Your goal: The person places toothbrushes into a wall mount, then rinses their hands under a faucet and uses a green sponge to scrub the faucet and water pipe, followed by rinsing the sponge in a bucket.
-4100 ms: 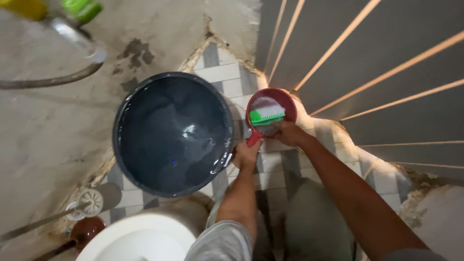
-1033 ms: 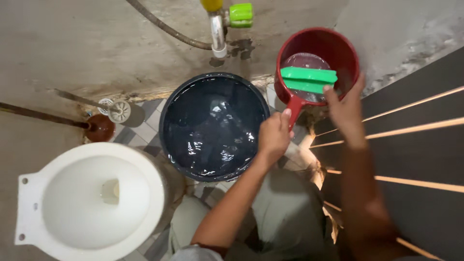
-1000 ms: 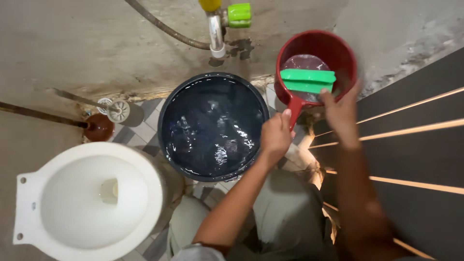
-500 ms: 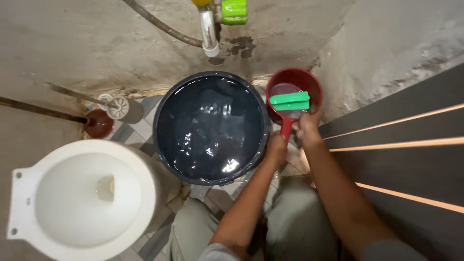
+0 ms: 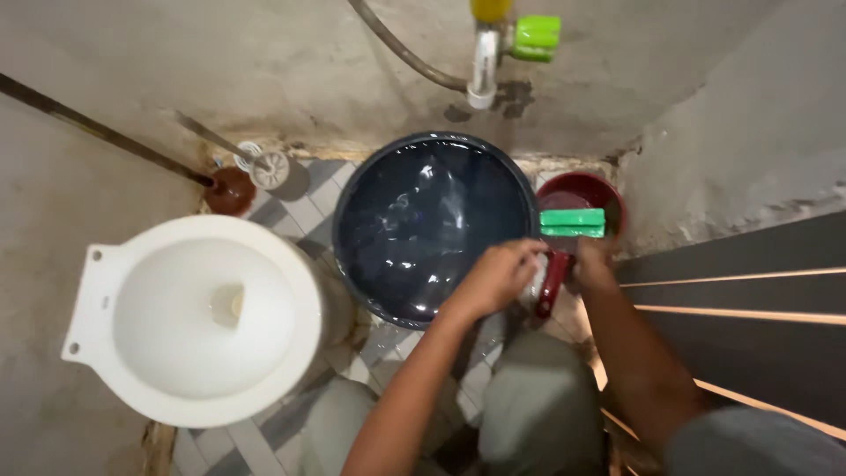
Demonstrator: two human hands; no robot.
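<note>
Right of the dark bucket [image 5: 432, 225]: left hand [image 5: 493, 280] closed beside red dipper [image 5: 577, 211]; right hand [image 5: 592, 263] at its rim, grip unclear; green brush [image 5: 572, 222] inside.

The bucket [image 5: 436, 225] looks like dark, glossy plastic, its water shining. The red scoop [image 5: 577, 220] and green brush [image 5: 573, 222] are smooth plastic. The toilet bowl [image 5: 198, 317] is glossy white ceramic. The wall [image 5: 176, 62] is rough, matt, stained cement; the floor [image 5: 304, 198] is tiled.
</note>
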